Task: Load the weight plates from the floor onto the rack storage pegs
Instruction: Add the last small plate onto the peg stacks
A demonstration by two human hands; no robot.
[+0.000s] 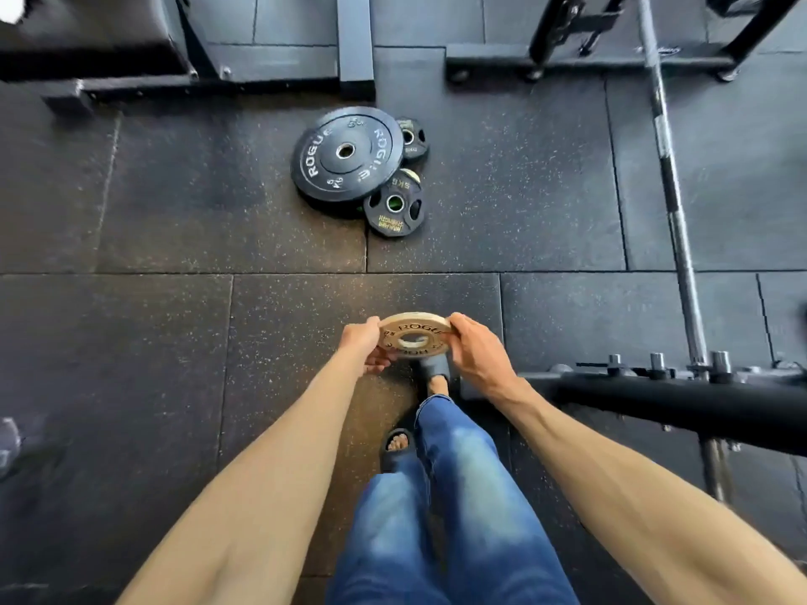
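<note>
Closest to me I see legs in blue jeans (pixel 458 495), with a dark sandal (pixel 395 447) on the rear foot, standing on speckled black floor (pixel 174 342) mats. Both bare forearms reach forward. The left hand (pixel 364 344) has its grip curled around the left edge of a tan plate (pixel 425 328), and the right hand (pixel 474 351) clasps the right edge, so the plate is held between them in the air above the forward foot, its lettered face tilted toward me.

Just right of the hands runs a thick black tube (pixel 677 403) with short metal pegs (pixel 720 364) behind it. Farther out, a big black plate (pixel 347 152) lies flat on the floor. A small black plate (pixel 395 205) touches its near right edge and a second small black plate (pixel 412 139) its far right edge. A barbell (pixel 672 203) stretches away on the right, and a black frame (pixel 356 45) stands at the far end.
</note>
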